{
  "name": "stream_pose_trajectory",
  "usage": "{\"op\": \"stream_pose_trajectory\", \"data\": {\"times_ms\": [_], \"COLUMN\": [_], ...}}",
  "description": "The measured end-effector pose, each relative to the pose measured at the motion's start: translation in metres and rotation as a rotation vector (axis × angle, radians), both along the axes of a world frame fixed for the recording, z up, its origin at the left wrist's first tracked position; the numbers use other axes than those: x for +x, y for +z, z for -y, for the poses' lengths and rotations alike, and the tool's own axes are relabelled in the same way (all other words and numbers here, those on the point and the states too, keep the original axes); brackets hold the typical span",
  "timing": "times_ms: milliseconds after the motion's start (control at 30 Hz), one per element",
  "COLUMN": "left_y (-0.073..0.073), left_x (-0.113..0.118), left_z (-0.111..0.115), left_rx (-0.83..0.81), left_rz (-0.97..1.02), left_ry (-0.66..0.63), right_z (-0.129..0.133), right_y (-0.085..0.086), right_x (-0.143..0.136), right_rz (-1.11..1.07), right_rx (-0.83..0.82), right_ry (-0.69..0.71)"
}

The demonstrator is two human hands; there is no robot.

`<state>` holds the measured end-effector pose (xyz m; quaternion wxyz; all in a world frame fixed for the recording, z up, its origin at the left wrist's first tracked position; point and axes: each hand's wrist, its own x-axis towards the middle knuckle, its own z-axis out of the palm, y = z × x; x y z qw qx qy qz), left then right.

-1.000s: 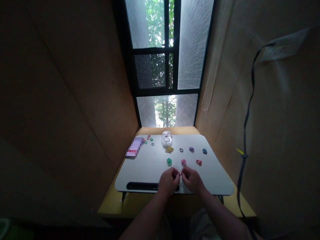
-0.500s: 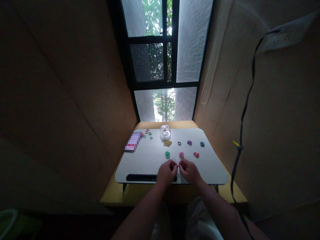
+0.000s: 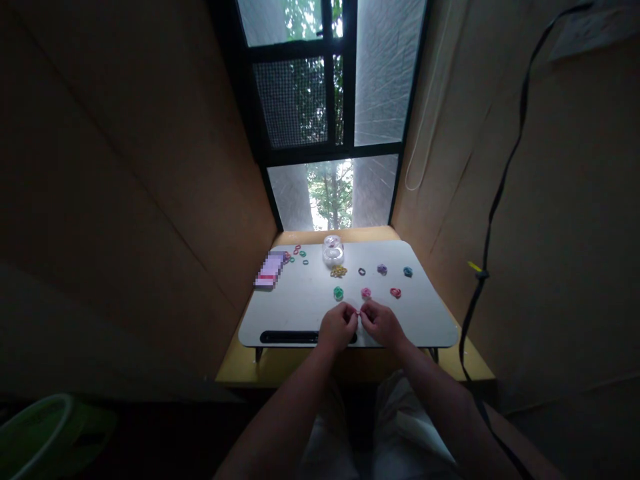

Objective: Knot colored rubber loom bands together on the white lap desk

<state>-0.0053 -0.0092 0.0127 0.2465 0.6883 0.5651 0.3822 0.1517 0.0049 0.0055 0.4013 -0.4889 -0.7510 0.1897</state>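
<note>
Over the front part of the white folding table (image 3: 295, 307), my left hand (image 3: 339, 327) and my right hand (image 3: 382, 323) meet fingertip to fingertip. Both are closed in a pinch on a small pink hair tie (image 3: 359, 313), mostly hidden by the fingers. Just beyond them are a green bunch of hair ties (image 3: 339, 293), a pink bunch (image 3: 366, 293) and a red bunch (image 3: 395, 293). Farther back lie a yellow pile (image 3: 339, 271), a dark ring (image 3: 362, 271), a purple bunch (image 3: 382, 269) and a blue-teal bunch (image 3: 408, 271).
A clear plastic jar (image 3: 333, 252) stands at the table's back. Several loose red and green ties (image 3: 303, 254) lie at back left beside a blurred phone-like object (image 3: 271, 270). A black slot (image 3: 289, 337) runs along the front edge. A black cable (image 3: 493, 213) hangs at right; a green basket (image 3: 55, 433) is lower left.
My view has tipped downward, so the table and hands sit higher in the picture and more of the green basket shows. Both hands keep their pinch, with little visible change.
</note>
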Motion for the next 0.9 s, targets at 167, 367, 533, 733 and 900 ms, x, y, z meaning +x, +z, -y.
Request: {"op": "stream_pose_trajectory", "data": {"times_ms": [167, 367, 533, 733, 900], "left_y": [-0.002, -0.0032, -0.0023, -0.0011, 0.0005], "left_x": [0.0005, 0.0004, 0.0005, 0.0011, 0.0018], "left_z": [-0.0009, -0.0014, -0.0009, -0.0009, -0.0005], "left_rx": [-0.015, -0.012, -0.003, -0.001, -0.003], "left_rz": [-0.014, -0.042, -0.039, -0.036, -0.026], "left_ry": [0.011, 0.001, 0.003, 0.013, 0.02], "right_z": [-0.0009, -0.0011, -0.0007, -0.0001, -0.0009], "right_y": [-0.0018, -0.0025, -0.0007, 0.0019, -0.0002], "right_x": [0.0005, 0.0008, 0.0013, 0.0017, 0.0013], "right_rz": [-0.003, 0.007, 0.0, 0.014, 0.003], "right_rx": [0.003, 0.003, 0.0, 0.001, 0.002], "right_ry": [0.0, 0.002, 0.012, 0.011, -0.002]}}
